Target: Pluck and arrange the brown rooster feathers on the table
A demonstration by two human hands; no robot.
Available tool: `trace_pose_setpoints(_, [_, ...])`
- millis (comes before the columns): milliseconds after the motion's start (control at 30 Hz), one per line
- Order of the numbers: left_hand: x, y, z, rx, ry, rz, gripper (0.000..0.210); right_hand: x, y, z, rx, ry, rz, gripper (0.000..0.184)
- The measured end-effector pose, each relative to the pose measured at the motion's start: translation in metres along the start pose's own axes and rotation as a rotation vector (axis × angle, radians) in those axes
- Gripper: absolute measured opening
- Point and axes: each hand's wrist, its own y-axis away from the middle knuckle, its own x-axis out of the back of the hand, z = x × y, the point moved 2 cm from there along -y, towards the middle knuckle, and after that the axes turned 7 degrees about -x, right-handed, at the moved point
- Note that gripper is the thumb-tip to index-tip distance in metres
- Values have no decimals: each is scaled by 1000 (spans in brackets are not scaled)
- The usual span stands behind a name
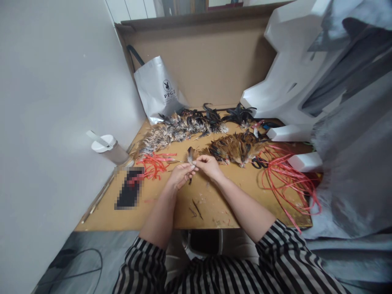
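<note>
Over the middle of the table, my left hand [181, 174] and my right hand [209, 166] meet fingertip to fingertip. Both are closed in a pinch on a small bunch of feathers [191, 155], pale at the base and darker above. Just beyond my right hand lies a pile of brown and black feathers [234, 148]. Farther back stretches a row of grey and black feathers [183, 127]. Red plastic strips [154, 164] lie left of my left hand. Whether a strip is between my fingers is too small to tell.
A lidded cup [109, 149] stands at the left wall, near a blurred-out dark rectangle [130, 192]. A silver bag [157, 92] leans at the back left. Black scissors [259, 163] and a tangle of red strips [284, 179] lie right, beside white foam pieces [288, 133].
</note>
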Motion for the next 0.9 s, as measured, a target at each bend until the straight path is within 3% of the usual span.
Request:
trace_pose_setpoints(500, [-4,2,2,-2,20,44,21,-2,2,-2,76,75,50,14])
trace_pose_setpoints(767, [-3,2,1,-12,11,27,21,-8,7,-5,-22,-64,27,21])
trace_pose_setpoints(900, [1,-1,2,-57,65,120,21,-7,4,-1,-37,-85,14,27])
